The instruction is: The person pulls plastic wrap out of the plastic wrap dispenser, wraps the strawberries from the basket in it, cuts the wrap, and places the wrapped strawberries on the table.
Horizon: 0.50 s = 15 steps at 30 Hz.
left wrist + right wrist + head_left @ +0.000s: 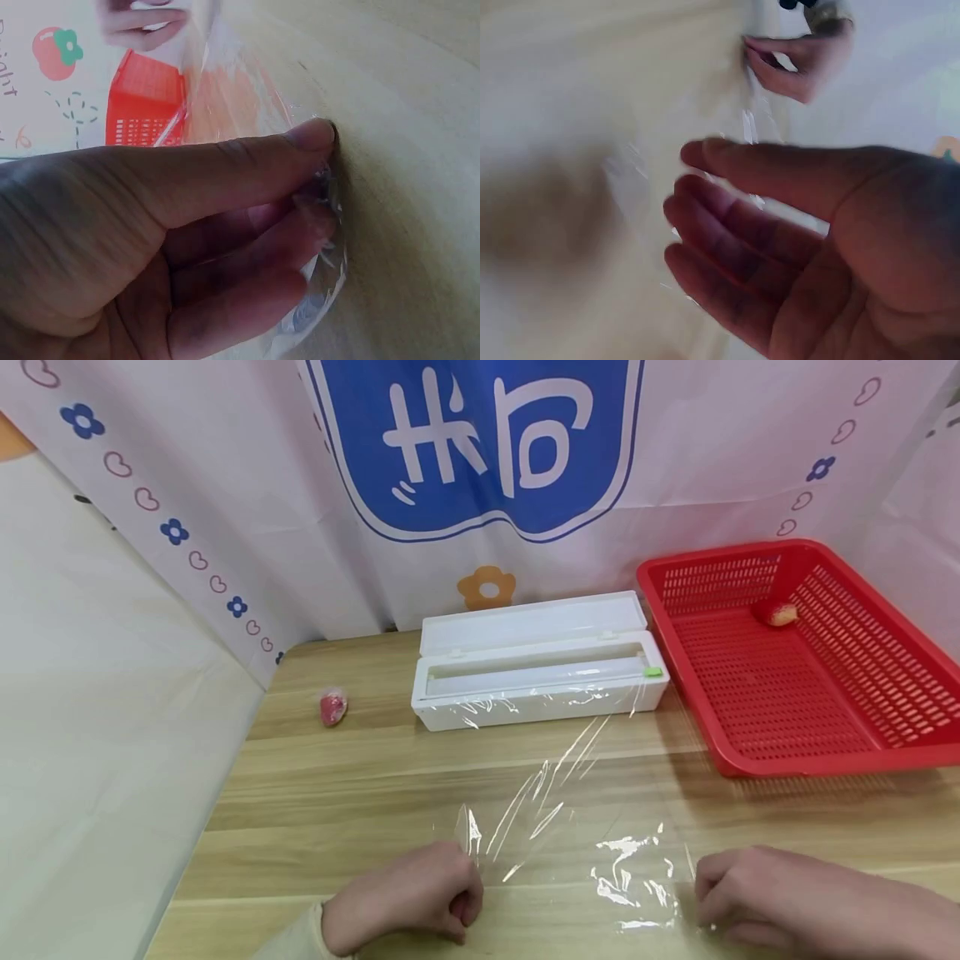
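Note:
Clear cling film stretches from a white dispenser box toward both hands, with creases and bright glints across it. My left hand pinches the film's near left edge; in the left wrist view its thumb presses on the bunched film against the fingers, close over the tabletop. At the right edge, my right hand pinches the film with thumb and forefinger, the other fingers loosely bent in the right wrist view. Inside the box, under its raised lid, lies the roll. A green slider sits at the box's right end.
A red plastic basket stands right of the box and holds a small red and pale-yellow piece. A small red item in shiny wrap lies on the wooden table at left. A printed curtain hangs behind.

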Available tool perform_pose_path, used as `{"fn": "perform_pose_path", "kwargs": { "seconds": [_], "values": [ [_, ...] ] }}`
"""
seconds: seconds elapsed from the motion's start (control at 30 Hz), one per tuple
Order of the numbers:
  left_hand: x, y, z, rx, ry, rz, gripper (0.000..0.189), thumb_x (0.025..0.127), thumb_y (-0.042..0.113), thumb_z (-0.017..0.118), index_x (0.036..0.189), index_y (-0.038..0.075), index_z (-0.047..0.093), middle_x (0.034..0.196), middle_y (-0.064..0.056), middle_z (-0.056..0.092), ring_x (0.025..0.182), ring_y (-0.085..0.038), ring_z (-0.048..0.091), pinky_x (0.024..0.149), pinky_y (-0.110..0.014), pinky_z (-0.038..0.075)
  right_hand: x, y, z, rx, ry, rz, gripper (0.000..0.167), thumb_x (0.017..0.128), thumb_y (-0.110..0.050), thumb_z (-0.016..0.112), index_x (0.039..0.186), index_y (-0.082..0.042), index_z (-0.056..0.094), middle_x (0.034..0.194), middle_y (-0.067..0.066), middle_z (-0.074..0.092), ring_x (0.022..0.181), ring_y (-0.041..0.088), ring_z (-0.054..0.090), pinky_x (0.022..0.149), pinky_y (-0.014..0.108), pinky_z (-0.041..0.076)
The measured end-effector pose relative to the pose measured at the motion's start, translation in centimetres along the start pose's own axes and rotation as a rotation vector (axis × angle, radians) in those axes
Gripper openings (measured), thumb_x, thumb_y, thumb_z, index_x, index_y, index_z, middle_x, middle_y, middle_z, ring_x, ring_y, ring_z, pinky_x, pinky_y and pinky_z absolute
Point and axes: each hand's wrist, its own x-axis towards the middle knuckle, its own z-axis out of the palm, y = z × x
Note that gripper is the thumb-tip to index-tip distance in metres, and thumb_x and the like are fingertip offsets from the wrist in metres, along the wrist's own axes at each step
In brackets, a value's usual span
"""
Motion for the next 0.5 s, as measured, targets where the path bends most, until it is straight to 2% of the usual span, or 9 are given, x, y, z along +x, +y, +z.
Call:
{"fn": "perform_pose_path", "kwargs": {
  "seconds": [0.03,0.1,0.17,0.3,0.4,0.5],
  "values": [
    [0.0,0.0,0.0,0.018,0.008,0.001,0.028,0.06,0.016,0.089,0.057,0.023,0.063,0.051,0.019,0.048,0.049,0.014,0.033,0.047,-0.003,0.031,-0.2,-0.1,-0.7,-0.013,0.013,0.0,0.012,0.089,-0.019,0.072,0.094,-0.03,0.07,0.082,-0.02,0.056,0.071,-0.007,0.051,0.057,0.009,0.043],
    [0.1,0.0,0.0,0.038,0.01,-0.011,0.028,0.06,0.019,0.09,0.056,0.024,0.063,0.051,0.02,0.048,0.05,0.013,0.034,0.048,-0.004,0.03,-0.4,0.0,-2.1,-0.272,0.137,-0.161,0.02,0.086,-0.019,0.076,0.101,-0.033,0.072,0.089,-0.023,0.06,0.077,-0.01,0.054,0.063,0.005,0.045],
    [0.1,0.1,-0.1,0.044,0.005,-0.026,0.028,0.061,0.021,0.091,0.055,0.025,0.063,0.051,0.02,0.049,0.05,0.013,0.035,0.048,-0.004,0.031,-0.7,-0.3,-4.1,-0.35,0.188,-0.168,0.024,0.084,-0.02,0.078,0.106,-0.031,0.073,0.095,-0.022,0.064,0.081,-0.009,0.057,0.066,0.005,0.048],
    [0.2,0.0,-0.1,0.011,-0.013,-0.051,0.027,0.062,0.021,0.091,0.057,0.024,0.064,0.052,0.019,0.05,0.051,0.012,0.037,0.048,-0.004,0.032,-0.9,-0.9,-9.6,-0.403,0.201,-0.062,0.024,0.086,-0.029,0.077,0.108,-0.037,0.071,0.099,-0.025,0.066,0.083,-0.008,0.061,0.066,0.012,0.054],
    [0.2,-0.1,-0.1,-0.011,-0.008,-0.045,0.026,0.062,0.019,0.09,0.058,0.023,0.064,0.052,0.019,0.05,0.05,0.013,0.036,0.048,-0.004,0.032,-1.0,-0.7,-13.9,-0.481,0.269,0.054,0.032,0.079,-0.025,0.083,0.104,-0.04,0.07,0.095,-0.026,0.066,0.079,-0.008,0.061,0.065,0.014,0.055],
    [0.3,-0.2,-0.1,-0.031,-0.001,-0.036,0.025,0.063,0.018,0.09,0.059,0.022,0.065,0.053,0.018,0.05,0.05,0.014,0.035,0.048,-0.003,0.032,-0.8,0.1,-18.1,-0.524,0.325,0.259,0.033,0.076,-0.015,0.084,0.103,-0.031,0.074,0.092,-0.019,0.07,0.073,-0.007,0.06,0.061,0.013,0.054]
  ]
}}
